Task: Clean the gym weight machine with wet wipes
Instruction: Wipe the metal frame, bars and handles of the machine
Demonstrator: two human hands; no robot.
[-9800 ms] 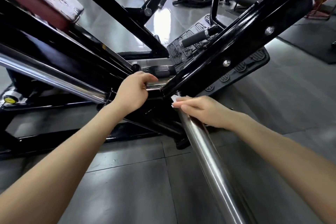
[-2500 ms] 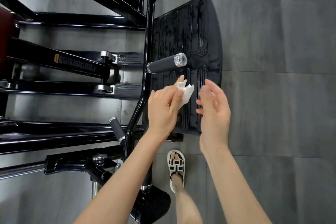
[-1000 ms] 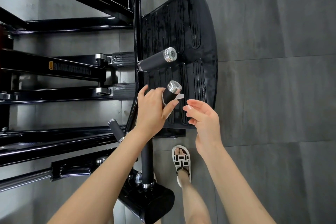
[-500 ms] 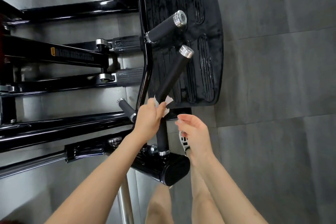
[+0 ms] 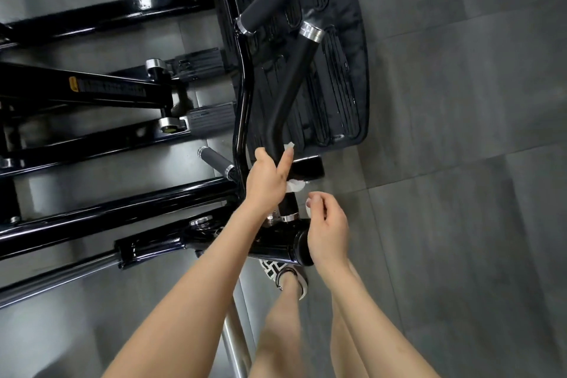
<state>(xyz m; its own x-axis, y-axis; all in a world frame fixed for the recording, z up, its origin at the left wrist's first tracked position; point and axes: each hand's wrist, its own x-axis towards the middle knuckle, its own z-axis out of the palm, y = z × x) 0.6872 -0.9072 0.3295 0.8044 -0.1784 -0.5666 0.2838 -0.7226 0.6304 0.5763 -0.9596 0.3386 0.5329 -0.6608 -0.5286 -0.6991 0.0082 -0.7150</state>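
The wet wipe [image 5: 295,185] is white and crumpled, pressed round the lower stretch of the bent handle [image 5: 294,77] under my left hand [image 5: 268,181]. Only two scraps of it show, one past my fingertips and one below my palm. The handle is matte black with a chrome collar at each end and kinks just above my grip. It belongs to the glossy black weight machine [image 5: 242,86] and slants up across its ribbed footplate [image 5: 340,77].
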